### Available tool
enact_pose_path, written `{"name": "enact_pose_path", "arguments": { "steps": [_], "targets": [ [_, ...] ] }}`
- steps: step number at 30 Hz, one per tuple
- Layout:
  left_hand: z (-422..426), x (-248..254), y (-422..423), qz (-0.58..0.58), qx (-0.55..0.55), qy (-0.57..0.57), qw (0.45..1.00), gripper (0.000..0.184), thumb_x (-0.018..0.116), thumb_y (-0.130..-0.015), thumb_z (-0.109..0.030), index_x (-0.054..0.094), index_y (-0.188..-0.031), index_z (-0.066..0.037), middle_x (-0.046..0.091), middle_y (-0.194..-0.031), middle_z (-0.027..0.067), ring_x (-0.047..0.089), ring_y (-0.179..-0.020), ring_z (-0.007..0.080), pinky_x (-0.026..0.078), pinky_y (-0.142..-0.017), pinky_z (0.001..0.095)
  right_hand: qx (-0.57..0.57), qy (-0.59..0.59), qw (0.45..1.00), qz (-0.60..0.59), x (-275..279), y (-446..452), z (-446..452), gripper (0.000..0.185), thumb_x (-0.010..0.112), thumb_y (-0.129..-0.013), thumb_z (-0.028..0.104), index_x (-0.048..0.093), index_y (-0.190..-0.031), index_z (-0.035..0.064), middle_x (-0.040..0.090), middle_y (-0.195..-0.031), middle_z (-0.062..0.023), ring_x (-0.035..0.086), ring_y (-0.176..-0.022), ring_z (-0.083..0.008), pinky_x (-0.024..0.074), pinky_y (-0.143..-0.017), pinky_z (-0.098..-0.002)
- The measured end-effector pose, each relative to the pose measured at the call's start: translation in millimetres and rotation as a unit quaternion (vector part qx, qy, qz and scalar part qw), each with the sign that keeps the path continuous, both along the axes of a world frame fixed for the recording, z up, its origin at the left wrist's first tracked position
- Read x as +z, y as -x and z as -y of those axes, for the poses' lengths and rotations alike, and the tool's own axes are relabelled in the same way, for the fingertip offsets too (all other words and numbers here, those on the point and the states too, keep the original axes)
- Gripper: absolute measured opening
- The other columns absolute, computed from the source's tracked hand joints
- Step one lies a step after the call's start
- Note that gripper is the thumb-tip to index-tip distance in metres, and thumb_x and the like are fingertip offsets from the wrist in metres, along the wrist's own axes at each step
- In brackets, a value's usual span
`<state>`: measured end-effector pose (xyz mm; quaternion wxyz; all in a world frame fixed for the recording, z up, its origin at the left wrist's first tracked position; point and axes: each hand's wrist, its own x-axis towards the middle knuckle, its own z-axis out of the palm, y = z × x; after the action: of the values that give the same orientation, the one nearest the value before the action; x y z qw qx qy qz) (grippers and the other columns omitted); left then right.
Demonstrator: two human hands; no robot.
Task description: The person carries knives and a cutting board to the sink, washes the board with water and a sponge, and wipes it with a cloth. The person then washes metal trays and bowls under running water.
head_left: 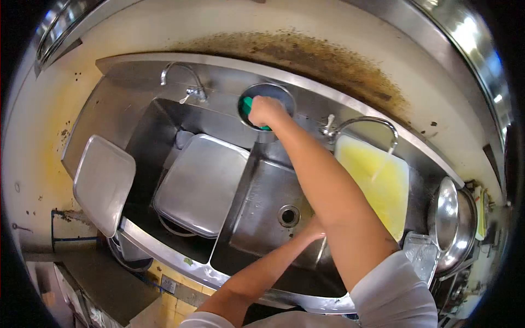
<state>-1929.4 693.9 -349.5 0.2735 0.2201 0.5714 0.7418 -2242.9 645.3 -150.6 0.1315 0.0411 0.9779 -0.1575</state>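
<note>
My right hand [266,111] reaches into a round metal bowl [281,94] on the back ledge of the sink. Its fingers are closed around a green scouring pad [247,105], partly hidden by the hand. Beneath my right forearm, my left hand [317,228] is near the divider right of the middle basin [262,191]. The forearm covers its fingers, so I cannot see what they hold or touch. A yellow-and-white rectangular container [366,169] stands in the right basin, under the right faucet [372,119], which is running.
Large metal trays [205,180] fill the left basin, and another tray [104,180] leans at its left end. The left faucet [188,71] curves over the back ledge. Metal bowls [445,213] and a clear plastic container [420,254] crowd the right end.
</note>
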Motion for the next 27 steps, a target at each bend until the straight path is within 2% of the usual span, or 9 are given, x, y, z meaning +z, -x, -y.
{"name": "enact_pose_path", "arguments": {
  "steps": [6, 9, 12, 13, 18, 20, 22, 25, 27],
  "targets": [
    [0.7, 0.0, -2.6, 0.036, -0.023, -0.013, 0.999, 0.047, 0.065, -0.096, -0.031, 0.057, -0.124, 0.005, 0.068, -0.111, 0.02, 0.065, -0.104, 0.0276, 0.051, -0.09, 0.0403, -0.028, -0.056, 0.996, 0.056, -55.3, 32.6, 5.2, 0.034, 0.064, -0.084, 0.015, 0.073, -0.115, 0.0015, 0.065, -0.128, -0.0223, 0.063, -0.121, -0.0343, 0.0509, -0.1, -0.0423],
    [3.8, 1.3, 3.1, 0.065, -0.033, 0.002, 0.997, 0.048, 0.063, -0.096, -0.034, 0.059, -0.123, 0.005, 0.069, -0.108, 0.0198, 0.066, -0.102, 0.0282, 0.051, -0.089, 0.0408, -0.002, -0.022, 1.0, -0.009, -69.8, 32.4, 4.5, 0.034, 0.068, -0.084, 0.019, 0.072, -0.111, -0.0014, 0.067, -0.12, -0.0258, 0.066, -0.114, -0.0371, 0.0528, -0.095, -0.0428],
    [7.7, 3.4, 11.2, 0.137, -0.052, 0.045, 0.988, 0.049, 0.062, -0.097, -0.038, 0.061, -0.122, 0.004, 0.07, -0.105, 0.0195, 0.067, -0.1, 0.0288, 0.052, -0.088, 0.0414, -0.18, 0.207, 0.96, -0.058, -52.1, 16.6, -25.1, 0.048, 0.076, -0.084, 0.034, 0.071, -0.112, -0.0043, 0.068, -0.117, -0.0279, 0.067, -0.113, -0.0355, 0.0523, -0.093, -0.0414],
    [9.4, 8.8, 16.6, 0.174, -0.047, 0.065, 0.981, 0.049, 0.062, -0.097, -0.039, 0.061, -0.121, 0.004, 0.071, -0.104, 0.0195, 0.067, -0.1, 0.029, 0.052, -0.088, 0.0416, -0.193, 0.261, 0.941, -0.097, -33.6, 1.4, -33.5, 0.055, 0.078, -0.084, 0.042, 0.07, -0.107, -0.0073, 0.072, -0.103, -0.0226, 0.07, -0.097, -0.0279, 0.052, -0.083, -0.0383],
    [-3.5, 14.0, 34.6, 0.224, 0.041, 0.28, 0.933, 0.059, 0.054, -0.1, -0.05, 0.064, -0.117, 0.006, 0.072, -0.098, 0.0207, 0.069, -0.097, 0.0281, 0.052, -0.084, 0.0416, -0.202, 0.484, 0.829, -0.194, 30.0, -157.5, -106.7, 0.041, 0.075, -0.088, 0.036, 0.069, -0.094, -0.0034, 0.064, -0.082, -0.0065, 0.053, -0.074, -0.0125, 0.0454, -0.068, -0.0316],
    [-1.3, 32.7, 28.9, 0.19, 0.084, 0.259, 0.943, 0.06, 0.054, -0.1, -0.052, 0.065, -0.114, 0.006, 0.072, -0.098, 0.0218, 0.069, -0.095, 0.0274, 0.051, -0.083, 0.0413, -0.261, 0.454, 0.847, -0.089, 17.9, -226.4, -158.7, 0.044, 0.076, -0.086, 0.04, 0.068, -0.093, -0.0033, 0.065, -0.079, -0.0095, 0.057, -0.076, -0.0145, 0.046, -0.07, -0.0314],
    [-5.3, 42.7, 28.2, 0.164, 0.118, 0.232, 0.951, 0.062, 0.053, -0.1, -0.053, 0.065, -0.111, 0.007, 0.072, -0.098, 0.0227, 0.068, -0.093, 0.0273, 0.051, -0.082, 0.0412, -0.26, 0.225, 0.938, -0.045, -20.3, -275.1, -225.2, 0.046, 0.076, -0.084, 0.043, 0.068, -0.091, -0.0019, 0.069, -0.081, -0.0149, 0.066, -0.077, -0.0228, 0.0499, -0.07, -0.0364],
    [-14.5, 45.1, 17.2, 0.149, 0.142, 0.243, 0.948, 0.065, 0.054, -0.1, -0.054, 0.065, -0.11, 0.009, 0.071, -0.096, 0.023, 0.067, -0.088, 0.0273, 0.051, -0.081, 0.041, -0.409, -0.051, 0.893, -0.182, -90.1, -292.8, -302.5, 0.053, 0.069, -0.087, 0.048, 0.07, -0.102, -0.0026, 0.072, -0.086, -0.022, 0.072, -0.076, -0.0338, 0.0551, -0.066, -0.0443],
    [-22.3, 57.5, 19.7, 0.115, 0.132, 0.314, 0.933, 0.065, 0.054, -0.1, -0.054, 0.065, -0.108, 0.01, 0.071, -0.095, 0.022, 0.066, -0.086, 0.0263, 0.051, -0.08, 0.0401, -0.389, -0.004, 0.911, -0.136, -80.4, -268.2, -296.9, 0.054, 0.065, -0.086, 0.05, 0.064, -0.1, -0.0029, 0.072, -0.093, -0.0249, 0.071, -0.083, -0.0421, 0.056, -0.075, -0.0516]
  ]
}}
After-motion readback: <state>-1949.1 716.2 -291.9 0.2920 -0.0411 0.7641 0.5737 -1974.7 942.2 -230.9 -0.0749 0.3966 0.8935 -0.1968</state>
